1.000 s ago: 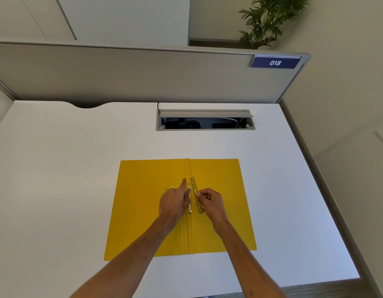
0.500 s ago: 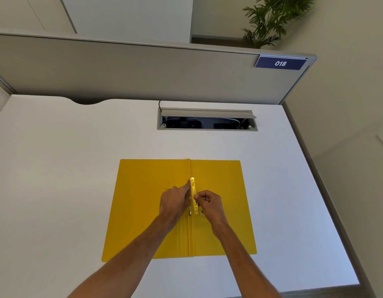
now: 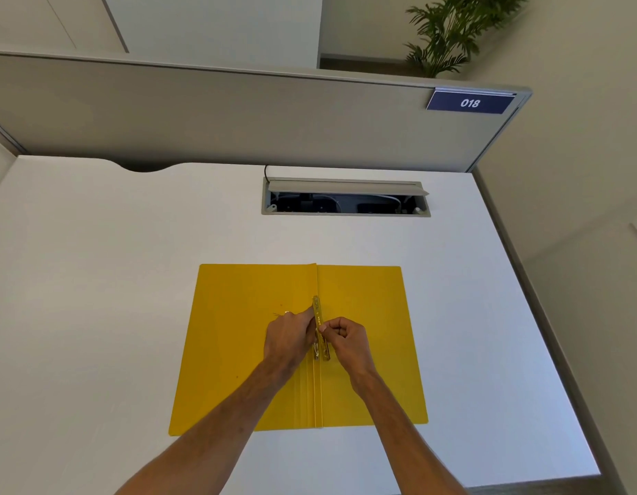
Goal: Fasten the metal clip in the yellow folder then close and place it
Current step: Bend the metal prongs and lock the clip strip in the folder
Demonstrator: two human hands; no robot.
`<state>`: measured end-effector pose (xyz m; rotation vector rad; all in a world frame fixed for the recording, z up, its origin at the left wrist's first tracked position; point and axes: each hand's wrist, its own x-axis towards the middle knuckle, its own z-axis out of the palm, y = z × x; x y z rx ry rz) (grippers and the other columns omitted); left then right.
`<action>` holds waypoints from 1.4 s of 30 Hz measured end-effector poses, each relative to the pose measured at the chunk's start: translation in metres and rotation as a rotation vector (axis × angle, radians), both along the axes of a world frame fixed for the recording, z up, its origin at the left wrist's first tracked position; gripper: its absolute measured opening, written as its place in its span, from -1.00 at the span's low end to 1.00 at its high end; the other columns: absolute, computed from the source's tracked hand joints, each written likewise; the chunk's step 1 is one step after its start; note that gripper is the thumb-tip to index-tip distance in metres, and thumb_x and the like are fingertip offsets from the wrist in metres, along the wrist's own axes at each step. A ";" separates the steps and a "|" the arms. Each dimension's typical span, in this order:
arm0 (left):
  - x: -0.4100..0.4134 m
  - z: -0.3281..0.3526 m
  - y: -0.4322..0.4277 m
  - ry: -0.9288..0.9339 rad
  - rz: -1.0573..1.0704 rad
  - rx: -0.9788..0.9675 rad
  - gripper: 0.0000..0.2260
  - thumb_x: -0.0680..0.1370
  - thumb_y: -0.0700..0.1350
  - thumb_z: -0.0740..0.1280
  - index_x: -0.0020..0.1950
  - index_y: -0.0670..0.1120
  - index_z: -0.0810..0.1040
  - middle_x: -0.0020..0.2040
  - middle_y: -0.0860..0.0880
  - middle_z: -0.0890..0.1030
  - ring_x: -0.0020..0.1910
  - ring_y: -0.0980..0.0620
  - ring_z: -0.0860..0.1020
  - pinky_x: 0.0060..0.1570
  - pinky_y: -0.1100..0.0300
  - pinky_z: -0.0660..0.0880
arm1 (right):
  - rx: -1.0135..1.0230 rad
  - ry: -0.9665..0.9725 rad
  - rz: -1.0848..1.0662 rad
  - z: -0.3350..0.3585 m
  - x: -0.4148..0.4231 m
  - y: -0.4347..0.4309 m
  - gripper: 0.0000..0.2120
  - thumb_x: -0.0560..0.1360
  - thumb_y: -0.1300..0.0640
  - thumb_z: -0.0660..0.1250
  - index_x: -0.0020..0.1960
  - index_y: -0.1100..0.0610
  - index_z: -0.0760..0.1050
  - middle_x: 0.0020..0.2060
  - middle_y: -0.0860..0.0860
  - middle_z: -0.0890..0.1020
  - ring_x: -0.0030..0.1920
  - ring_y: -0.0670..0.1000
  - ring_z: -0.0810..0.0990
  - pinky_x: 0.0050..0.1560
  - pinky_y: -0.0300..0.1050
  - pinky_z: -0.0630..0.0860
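The yellow folder (image 3: 238, 351) lies open and flat on the white desk, spine running away from me. Along the spine lies the metal clip (image 3: 317, 309), a thin gold strip. My left hand (image 3: 288, 337) rests on the left flap beside the spine, its fingertips pressing the strip near its middle. My right hand (image 3: 345, 339) is curled on the right flap and pinches the strip between thumb and forefinger. A thin metal prong sticks out to the left of my left hand.
A recessed cable tray (image 3: 345, 198) with its lid raised is set into the desk behind the folder. A grey partition (image 3: 238, 116) with a blue "018" sign (image 3: 470, 102) closes the back. The desk's right edge runs diagonally at the right.
The strip, tilted to the right of the spine a second ago, now lies along the spine. Both hands closed in on it.
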<state>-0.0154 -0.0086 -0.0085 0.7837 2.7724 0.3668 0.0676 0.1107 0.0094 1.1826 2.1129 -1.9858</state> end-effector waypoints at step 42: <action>0.082 -0.022 -0.048 -0.387 0.312 0.724 -0.77 0.75 0.04 0.30 0.35 0.10 0.67 0.21 0.15 0.73 0.12 0.16 0.69 -0.03 0.10 0.69 | -0.231 -0.172 -0.102 0.003 -0.012 0.002 -0.95 0.51 0.27 0.53 -0.05 0.26 0.74 -0.26 0.11 0.73 -0.30 0.00 0.64 -0.32 -0.18 0.56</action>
